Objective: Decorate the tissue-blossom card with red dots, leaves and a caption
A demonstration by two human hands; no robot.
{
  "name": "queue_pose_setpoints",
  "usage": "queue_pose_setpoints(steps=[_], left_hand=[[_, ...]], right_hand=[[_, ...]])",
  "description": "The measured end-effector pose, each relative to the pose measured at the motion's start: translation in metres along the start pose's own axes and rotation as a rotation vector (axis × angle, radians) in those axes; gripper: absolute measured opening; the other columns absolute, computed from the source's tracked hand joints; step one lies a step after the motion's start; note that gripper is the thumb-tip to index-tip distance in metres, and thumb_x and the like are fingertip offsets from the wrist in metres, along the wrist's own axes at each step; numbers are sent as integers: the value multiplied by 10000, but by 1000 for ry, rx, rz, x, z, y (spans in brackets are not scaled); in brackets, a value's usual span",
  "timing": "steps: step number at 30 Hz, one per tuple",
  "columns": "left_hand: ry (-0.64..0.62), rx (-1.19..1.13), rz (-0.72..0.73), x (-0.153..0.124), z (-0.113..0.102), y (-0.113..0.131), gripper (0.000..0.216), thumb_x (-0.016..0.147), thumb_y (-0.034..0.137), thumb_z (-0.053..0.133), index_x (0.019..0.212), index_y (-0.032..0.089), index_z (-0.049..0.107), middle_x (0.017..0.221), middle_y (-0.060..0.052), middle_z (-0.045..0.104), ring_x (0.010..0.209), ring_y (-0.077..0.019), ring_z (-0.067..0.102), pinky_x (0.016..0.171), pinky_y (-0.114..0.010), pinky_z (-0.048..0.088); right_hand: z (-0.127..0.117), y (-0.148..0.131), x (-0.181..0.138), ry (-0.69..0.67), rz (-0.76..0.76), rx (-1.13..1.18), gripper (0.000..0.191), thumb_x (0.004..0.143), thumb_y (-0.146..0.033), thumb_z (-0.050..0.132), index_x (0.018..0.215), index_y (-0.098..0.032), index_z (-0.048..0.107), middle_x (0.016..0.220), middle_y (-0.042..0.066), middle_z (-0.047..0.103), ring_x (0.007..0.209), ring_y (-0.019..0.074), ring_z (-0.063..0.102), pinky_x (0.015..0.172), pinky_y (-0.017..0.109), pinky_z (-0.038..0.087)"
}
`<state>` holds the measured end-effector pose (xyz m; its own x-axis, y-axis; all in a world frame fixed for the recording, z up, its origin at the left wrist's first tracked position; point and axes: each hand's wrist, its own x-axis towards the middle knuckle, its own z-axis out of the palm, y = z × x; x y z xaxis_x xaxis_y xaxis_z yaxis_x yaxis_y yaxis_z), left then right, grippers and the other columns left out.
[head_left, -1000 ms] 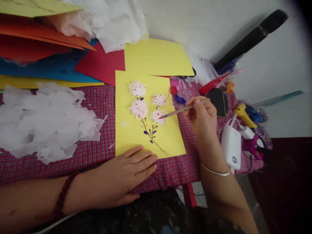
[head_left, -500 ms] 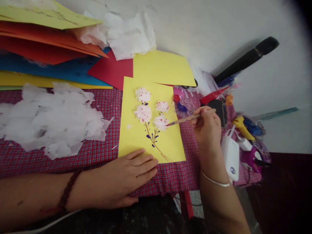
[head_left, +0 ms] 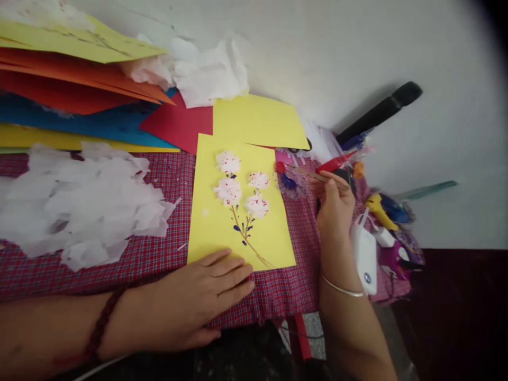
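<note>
Flat, with fingers stretched out, my left hand (head_left: 216, 286) rests on the lower edge of a yellow sheet of paper (head_left: 210, 233). The sheet bears a painted brown branch (head_left: 254, 248) with dark blue leaves. Four-lobed no more than puffs, white paper blossoms (head_left: 228, 191) speckled with red sit at the branch ends. To the right, my right hand (head_left: 335, 201) pinches a thin paintbrush (head_left: 307, 173). The brush tip is over the red paint (head_left: 280, 167) on a clear plastic palette, beside a dab of blue paint (head_left: 289, 181).
A heap of white tissue pieces (head_left: 87, 201) lies left on the checked tablecloth (head_left: 159, 259). Coloured paper (head_left: 91, 121) is stacked behind it, with crumpled white tissue (head_left: 210, 74) by the wall. A white power bank (head_left: 365, 259) and a yellow-handled tool (head_left: 379, 211) lie right.
My right hand has moved the paintbrush from the lower right blossom up and right to the red paint. That blossom shows more red specks. My left hand stays on the sheet.
</note>
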<state>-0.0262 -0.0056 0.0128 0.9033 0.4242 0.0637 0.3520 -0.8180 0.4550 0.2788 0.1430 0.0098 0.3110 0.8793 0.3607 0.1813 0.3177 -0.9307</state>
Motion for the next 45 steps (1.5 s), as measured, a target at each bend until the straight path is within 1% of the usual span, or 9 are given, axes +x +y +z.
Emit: queue_pose_setpoints(steps=[3,14,17,22,26,29,34,41,45], left_hand=[[2,9,-1,-1,1,0,698,935,510,596,1518,183,396,1583,-79,426,1443,-262,398,1225,-383,197],[22,13,-3,0,-3,1,661,939,499,599,1499,191,429,1560,-68,460,1424,-246,424,1225,-370,219],[17,13,-10,1,-3,1,663,928,492,614,1489,184,441,1561,-73,457,1427,-253,417,1224,-379,219],[25,3,3,1,0,-1,683,896,493,652,1468,169,466,1544,-90,476,1417,-263,424,1214,-390,241],[36,-6,3,2,4,-1,680,891,479,650,1462,156,470,1536,-103,482,1412,-269,427,1216,-400,231],[34,-5,1,2,4,-1,688,888,481,650,1465,154,466,1535,-108,482,1416,-272,423,1218,-399,227],[26,-1,8,2,3,-1,702,883,490,660,1468,154,464,1537,-111,479,1412,-274,427,1215,-404,237],[10,-11,-1,3,0,-1,696,884,475,665,1466,150,466,1543,-108,474,1423,-273,415,1220,-402,231],[25,-17,-2,3,0,0,680,891,472,656,1462,151,473,1535,-111,483,1417,-274,426,1219,-399,241]], right_hand=[[2,5,2,-26,-85,-97,154,892,-333,634,950,-232,735,851,23,755,774,171,727,796,361,594],[15,16,10,-196,-92,-169,193,896,-396,637,968,-242,729,876,28,773,864,192,740,849,387,589],[14,14,11,-175,-75,-119,175,895,-384,638,928,-240,732,837,15,758,815,179,733,816,363,586],[9,4,5,-4,-18,99,86,851,-293,664,785,-237,669,805,-31,680,623,103,643,661,272,561],[8,-9,-8,-171,185,264,127,866,-328,640,781,-236,621,608,-59,542,480,82,515,517,232,497],[10,-16,-16,-283,249,232,173,894,-367,613,788,-231,617,519,-63,468,453,90,498,469,218,450],[14,-19,-20,-269,245,182,185,859,-369,649,738,-230,629,563,-45,507,436,79,472,419,229,383],[18,-24,-26,-321,137,42,192,907,-365,628,760,-246,658,563,-27,524,462,100,495,444,267,382],[12,-23,-20,-262,125,6,259,918,-403,605,711,-248,627,526,-28,501,424,94,451,404,265,334]])
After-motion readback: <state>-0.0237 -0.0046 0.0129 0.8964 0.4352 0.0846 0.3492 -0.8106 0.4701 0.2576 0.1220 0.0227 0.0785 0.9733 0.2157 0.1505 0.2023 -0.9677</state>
